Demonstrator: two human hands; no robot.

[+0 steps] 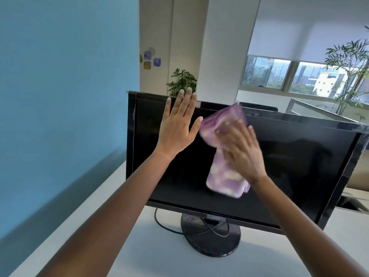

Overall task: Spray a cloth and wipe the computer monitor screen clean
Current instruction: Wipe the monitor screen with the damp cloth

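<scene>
Currently the right hand (239,148) presses the cloth (223,176) flat against the monitor (299,166) at frame centre; the left hand (177,124), fingers spread and empty, braces its top edge. Excess pressure may tip the monitor backward.

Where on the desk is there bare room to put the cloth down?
Bare desk lies left of the monitor stand, toward the blue wall, and in front of the stand. Around the base is crowded: a black cable loops there.

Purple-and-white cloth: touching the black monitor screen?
Touching. Head view: right hand presses the purple-and-white cloth flat onto the black monitor screen; no gap visible.
</scene>
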